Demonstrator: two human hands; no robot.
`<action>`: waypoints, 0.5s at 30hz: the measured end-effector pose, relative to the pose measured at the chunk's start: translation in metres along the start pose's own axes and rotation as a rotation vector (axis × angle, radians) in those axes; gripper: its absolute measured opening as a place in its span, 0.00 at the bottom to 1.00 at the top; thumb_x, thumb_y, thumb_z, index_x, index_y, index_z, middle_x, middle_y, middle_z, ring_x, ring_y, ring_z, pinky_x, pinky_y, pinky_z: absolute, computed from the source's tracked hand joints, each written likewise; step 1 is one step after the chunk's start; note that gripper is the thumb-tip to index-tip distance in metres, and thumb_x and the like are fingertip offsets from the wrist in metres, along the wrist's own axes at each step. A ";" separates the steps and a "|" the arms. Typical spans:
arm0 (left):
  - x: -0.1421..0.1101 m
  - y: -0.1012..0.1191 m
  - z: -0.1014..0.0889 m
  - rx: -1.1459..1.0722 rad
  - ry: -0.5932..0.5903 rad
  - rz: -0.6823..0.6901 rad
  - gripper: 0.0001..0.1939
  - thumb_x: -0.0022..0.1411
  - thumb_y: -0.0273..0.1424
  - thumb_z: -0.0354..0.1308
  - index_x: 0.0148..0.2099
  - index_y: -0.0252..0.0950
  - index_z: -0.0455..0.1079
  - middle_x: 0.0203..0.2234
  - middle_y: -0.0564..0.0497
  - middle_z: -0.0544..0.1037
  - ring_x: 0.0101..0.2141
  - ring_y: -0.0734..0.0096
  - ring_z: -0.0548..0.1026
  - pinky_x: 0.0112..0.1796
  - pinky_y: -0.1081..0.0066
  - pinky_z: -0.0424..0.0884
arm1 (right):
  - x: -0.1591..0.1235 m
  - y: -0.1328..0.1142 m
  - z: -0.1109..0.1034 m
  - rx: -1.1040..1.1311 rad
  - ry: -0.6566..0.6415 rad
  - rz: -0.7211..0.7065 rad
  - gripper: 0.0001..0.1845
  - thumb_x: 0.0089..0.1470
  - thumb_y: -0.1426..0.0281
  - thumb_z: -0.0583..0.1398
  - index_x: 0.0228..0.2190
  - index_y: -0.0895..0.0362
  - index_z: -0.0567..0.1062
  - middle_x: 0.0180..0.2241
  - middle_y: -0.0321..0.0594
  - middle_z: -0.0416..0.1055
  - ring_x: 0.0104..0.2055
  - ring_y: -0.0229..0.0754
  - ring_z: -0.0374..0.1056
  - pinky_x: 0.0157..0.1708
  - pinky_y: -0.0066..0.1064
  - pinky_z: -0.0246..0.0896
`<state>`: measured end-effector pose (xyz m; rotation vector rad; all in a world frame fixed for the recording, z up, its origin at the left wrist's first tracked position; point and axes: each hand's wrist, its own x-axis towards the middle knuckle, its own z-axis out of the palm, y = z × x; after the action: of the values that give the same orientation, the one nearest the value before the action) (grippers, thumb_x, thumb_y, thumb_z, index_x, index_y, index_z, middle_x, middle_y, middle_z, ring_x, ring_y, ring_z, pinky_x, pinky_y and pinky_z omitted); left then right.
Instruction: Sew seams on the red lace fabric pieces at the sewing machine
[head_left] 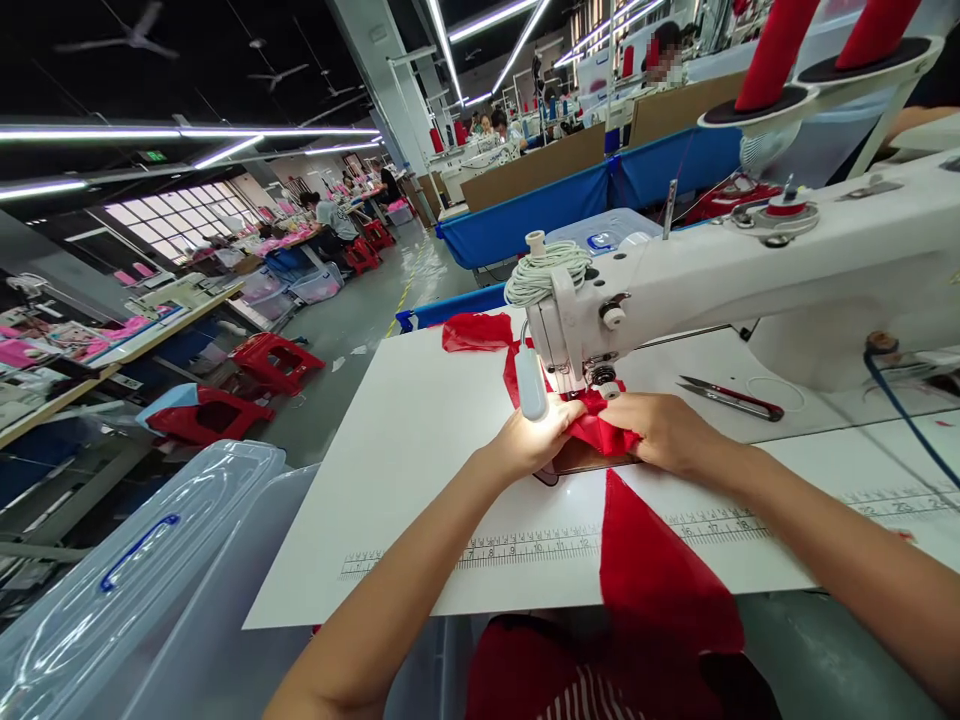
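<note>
Leftmost in my view, well apart from the sewing machine [750, 265], a clear plastic bin [139, 555] with a blue handle sits low, and red plastic stools [277, 360] stand on the floor beyond it. A person [334, 217] in a pale top sits far off to the machine's left.

Next comes my white tabletop [397, 440], with a printed ruler scale [525, 551] crossing it on the near side of the machine. A flat red piece [478, 332] lies just beyond the machine's head, to its left. A small white lamp [532, 380] hangs at the left of that head, and pale cord [547, 272] is coiled around its top.

I have my left hand [534, 437] just left of the needle area, its fingers curled and their tips touching the red fabric [600, 430]; I cannot tell whether they pinch it or only press it. The fabric lies bunched right under the machine's head. A red triangular panel [664, 575] runs nearer me, over the tabletop's front edge.

My right hand [656, 430], right of the needle area, is nearly closed, gripping the fabric's folds. Thread snips [742, 402] lie beneath the machine's arm, and red thread cones [780, 50] stand above and behind it.
</note>
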<state>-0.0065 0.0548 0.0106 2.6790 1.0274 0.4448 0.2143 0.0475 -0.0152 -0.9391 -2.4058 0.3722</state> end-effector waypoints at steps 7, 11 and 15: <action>-0.007 -0.003 -0.004 -0.091 -0.019 -0.038 0.10 0.55 0.19 0.50 0.29 0.39 0.55 0.26 0.56 0.66 0.28 0.73 0.66 0.30 0.74 0.63 | 0.002 0.006 0.016 0.169 0.163 0.090 0.14 0.42 0.78 0.51 0.31 0.53 0.71 0.27 0.34 0.71 0.27 0.39 0.65 0.26 0.27 0.57; -0.006 -0.003 0.002 -0.091 0.040 -0.089 0.12 0.54 0.18 0.48 0.27 0.39 0.51 0.24 0.55 0.63 0.27 0.71 0.65 0.29 0.73 0.63 | 0.005 0.003 0.016 0.200 0.207 0.140 0.10 0.42 0.78 0.50 0.27 0.53 0.65 0.18 0.29 0.65 0.21 0.37 0.61 0.23 0.26 0.56; -0.002 -0.001 0.007 -0.083 0.063 -0.126 0.13 0.54 0.17 0.46 0.26 0.39 0.50 0.24 0.55 0.63 0.27 0.71 0.64 0.29 0.72 0.63 | 0.008 0.000 0.015 0.266 0.240 0.182 0.10 0.43 0.79 0.50 0.28 0.52 0.63 0.20 0.30 0.70 0.22 0.37 0.67 0.25 0.25 0.60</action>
<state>-0.0064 0.0535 0.0032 2.5253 1.1607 0.5374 0.2011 0.0526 -0.0245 -1.0195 -2.0028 0.5945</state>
